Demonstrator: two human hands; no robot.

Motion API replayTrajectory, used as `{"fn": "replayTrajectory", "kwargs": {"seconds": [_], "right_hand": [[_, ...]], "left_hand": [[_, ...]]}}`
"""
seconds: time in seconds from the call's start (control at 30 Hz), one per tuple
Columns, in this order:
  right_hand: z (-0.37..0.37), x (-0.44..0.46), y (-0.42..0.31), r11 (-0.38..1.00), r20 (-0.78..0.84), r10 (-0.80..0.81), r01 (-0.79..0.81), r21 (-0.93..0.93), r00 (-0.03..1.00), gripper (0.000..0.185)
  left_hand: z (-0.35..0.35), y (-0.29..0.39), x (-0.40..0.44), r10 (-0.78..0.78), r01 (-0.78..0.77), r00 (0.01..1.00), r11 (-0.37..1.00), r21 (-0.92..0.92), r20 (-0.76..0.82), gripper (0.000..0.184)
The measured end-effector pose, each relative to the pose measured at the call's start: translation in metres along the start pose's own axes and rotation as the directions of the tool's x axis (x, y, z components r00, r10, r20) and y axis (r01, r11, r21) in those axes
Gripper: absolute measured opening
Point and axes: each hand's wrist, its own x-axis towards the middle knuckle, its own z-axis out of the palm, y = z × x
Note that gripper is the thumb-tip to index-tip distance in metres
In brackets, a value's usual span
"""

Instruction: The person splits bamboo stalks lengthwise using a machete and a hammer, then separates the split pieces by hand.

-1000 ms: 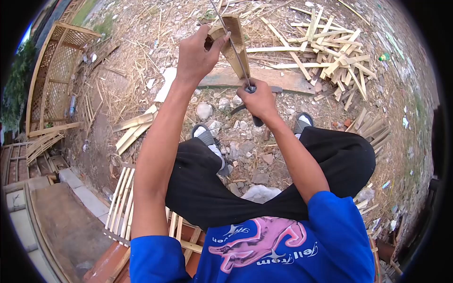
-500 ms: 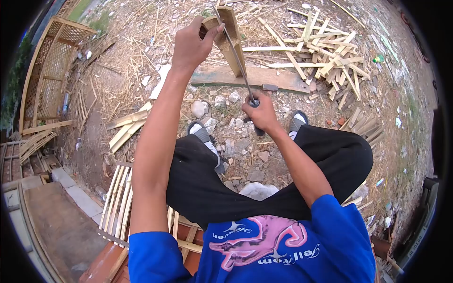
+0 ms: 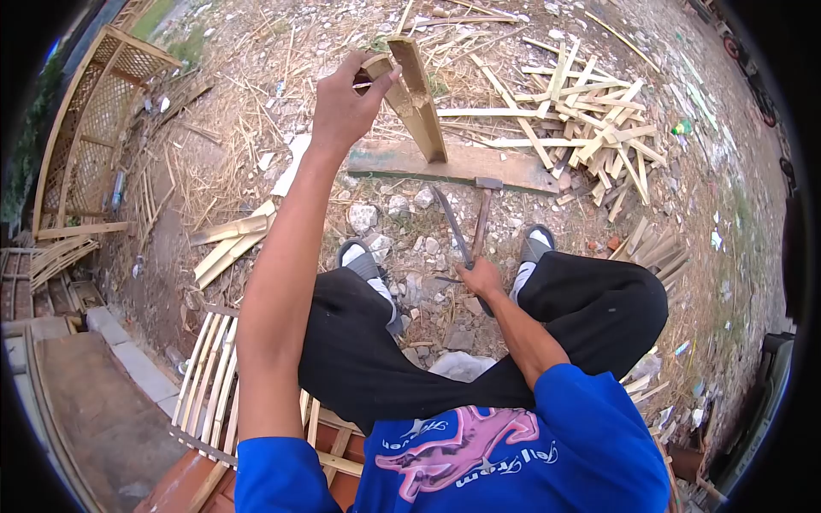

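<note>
A bamboo piece, split from the top into two spreading halves, stands on a wooden plank. My left hand is closed around the top of its left half, thumb on the inner edge. Low in front of my feet, my right hand grips a long-bladed knife by its handle, which the fingers mostly hide. The blade points up and away, apart from the bamboo. A hammer lies with its head on the plank edge and its handle running down beside my right hand.
Split bamboo strips lie heaped at the right beyond the plank. More bamboo pieces lie left of my feet, others on the right. A slatted wooden frame is at lower left, a lattice panel farther left. Stones cover the ground.
The knife has come out of the split bamboo and moved down toward me with my right hand. The hammer's handle now shows. My left hand stays on the bamboo.
</note>
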Motion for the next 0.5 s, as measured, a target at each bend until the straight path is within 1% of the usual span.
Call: {"fn": "replayTrajectory", "kwargs": {"seconds": [0.03,0.07,0.1,0.13,0.17,0.2,0.23,0.27,0.3,0.37,0.43,0.5], "right_hand": [[-0.003,0.007,-0.004,0.998,0.012,-0.013,0.013,-0.058,1.0,0.06],[-0.007,0.014,-0.008,0.993,0.026,-0.022,0.025,-0.117,0.999,0.064],[-0.015,0.025,-0.016,0.98,-0.199,-0.176,0.19,0.055,0.964,0.065],[-0.031,0.04,-0.032,0.907,-0.437,-0.276,0.383,0.177,0.856,0.065],[-0.075,0.042,-0.065,0.839,-0.45,-0.302,0.459,0.293,0.84,0.059],[-0.121,0.027,-0.106,0.663,-0.559,-0.292,0.585,0.466,0.776,0.057],[-0.164,0.013,-0.139,0.536,-0.669,-0.347,0.725,0.433,0.657,0.056],[-0.198,0.005,-0.167,0.348,-0.733,-0.414,0.838,0.42,0.54,0.054],[-0.226,-0.015,-0.195,0.202,-0.779,-0.451,0.9,0.385,0.435,0.05],[-0.258,-0.025,-0.229,0.128,-0.727,-0.605,0.941,0.314,0.325,0.04],[-0.267,-0.033,-0.249,0.238,-0.633,-0.6,0.865,0.443,0.489,0.035],[-0.262,-0.016,-0.253,0.179,-0.609,-0.601,0.831,0.527,0.517,0.037]], "left_hand": [[-0.001,0.003,0.001,-0.013,0.013,1.0,1.0,-0.019,0.0,0.033],[-0.001,0.007,0.001,-0.076,0.077,0.997,0.997,-0.015,0.026,0.033],[0.001,0.008,0.0,-0.062,0.062,0.997,0.998,-0.007,0.052,0.033],[0.004,0.009,0.001,-0.044,0.044,0.996,0.999,0.0,0.075,0.033],[0.007,0.012,0.002,-0.024,0.024,0.995,1.0,0.005,0.092,0.033],[0.009,0.022,0.001,-0.009,0.011,0.994,1.0,-0.016,0.112,0.028],[0.012,0.028,-0.004,0.017,-0.014,0.99,1.0,-0.022,0.14,0.026],[0.015,0.032,-0.006,0.054,-0.05,0.985,0.998,-0.028,0.162,0.025],[0.019,0.036,-0.003,0.106,-0.102,0.978,0.994,-0.035,0.177,0.024],[0.026,0.041,-0.007,0.181,-0.169,0.958,0.983,-0.075,0.222,0.024],[0.028,0.05,-0.013,0.115,-0.081,0.934,0.99,-0.112,0.338,0.03],[0.027,0.056,-0.016,0.125,-0.076,0.927,0.986,-0.148,0.355,0.033]]}}
